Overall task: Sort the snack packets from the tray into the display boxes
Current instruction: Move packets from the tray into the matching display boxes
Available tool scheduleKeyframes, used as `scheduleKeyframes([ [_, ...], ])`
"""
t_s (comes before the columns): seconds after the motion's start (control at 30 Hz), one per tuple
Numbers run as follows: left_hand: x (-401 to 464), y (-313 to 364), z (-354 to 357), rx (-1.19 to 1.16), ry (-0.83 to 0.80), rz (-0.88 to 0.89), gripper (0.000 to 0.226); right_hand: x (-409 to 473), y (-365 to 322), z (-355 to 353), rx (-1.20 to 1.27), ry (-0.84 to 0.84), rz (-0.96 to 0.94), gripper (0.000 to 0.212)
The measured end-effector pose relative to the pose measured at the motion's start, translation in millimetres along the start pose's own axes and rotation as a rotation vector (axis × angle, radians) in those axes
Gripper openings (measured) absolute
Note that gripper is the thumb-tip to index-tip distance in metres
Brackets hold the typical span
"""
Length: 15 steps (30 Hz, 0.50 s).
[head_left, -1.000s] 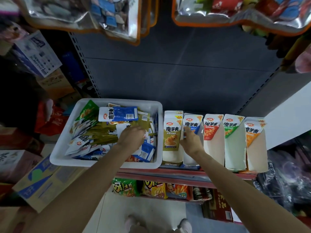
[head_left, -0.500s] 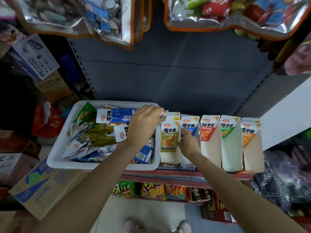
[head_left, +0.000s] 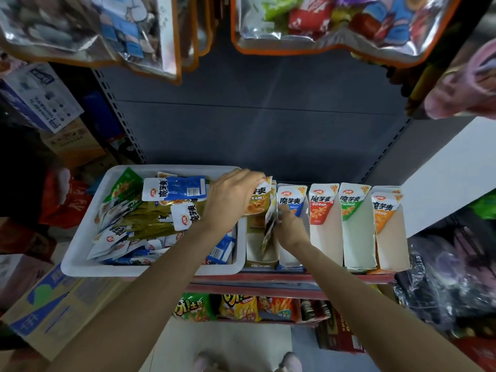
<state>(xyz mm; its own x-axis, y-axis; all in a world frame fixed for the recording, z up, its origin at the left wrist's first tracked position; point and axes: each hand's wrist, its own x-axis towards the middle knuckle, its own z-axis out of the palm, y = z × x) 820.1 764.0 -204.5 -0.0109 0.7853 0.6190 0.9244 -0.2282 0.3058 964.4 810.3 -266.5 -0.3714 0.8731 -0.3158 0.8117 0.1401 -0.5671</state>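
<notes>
A white tray (head_left: pixel 80 237) on the shelf holds several snack packets, olive, blue and green. To its right stand several display boxes: olive (head_left: pixel 255 253), blue (head_left: pixel 291 202), red (head_left: pixel 322 208), green (head_left: pixel 354 208) and orange (head_left: pixel 386 210). My left hand (head_left: pixel 230 194) holds olive packets (head_left: pixel 259 202) over the olive box. My right hand (head_left: pixel 290 226) pinches the edge of a packet (head_left: pixel 269 226) standing in the olive box, beside the blue box.
Large foil snack bags (head_left: pixel 322 25) hang overhead. A lower shelf (head_left: pixel 241 307) carries chip bags. Cardboard cartons (head_left: pixel 40 304) sit at the left on the floor. A white panel (head_left: pixel 451 167) rises at the right of the shelf.
My left hand lifted olive packets out of the tray and carried them right to the olive box. My right hand shifted slightly left from the blue box toward the olive box.
</notes>
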Motion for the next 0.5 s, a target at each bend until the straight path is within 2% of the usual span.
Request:
scheduleKeyframes([
  [0.07,3,0,-1,-0.003,-0.032,-0.044,0.031,2,0,3,0.015,0.005,0.003,0.055],
  [0.17,3,-1,-1,0.024,-0.060,-0.013,0.032,0,-3,6,0.094,0.076,-0.033,0.076],
  [0.3,-3,-12,-3,0.038,-0.014,-0.019,0.025,-6,0,6,-0.056,0.168,-0.199,0.067],
  [0.5,-6,-15,-6,-0.036,0.023,-0.136,0.032,-4,-4,-3,-0.006,0.010,-0.167,0.076],
])
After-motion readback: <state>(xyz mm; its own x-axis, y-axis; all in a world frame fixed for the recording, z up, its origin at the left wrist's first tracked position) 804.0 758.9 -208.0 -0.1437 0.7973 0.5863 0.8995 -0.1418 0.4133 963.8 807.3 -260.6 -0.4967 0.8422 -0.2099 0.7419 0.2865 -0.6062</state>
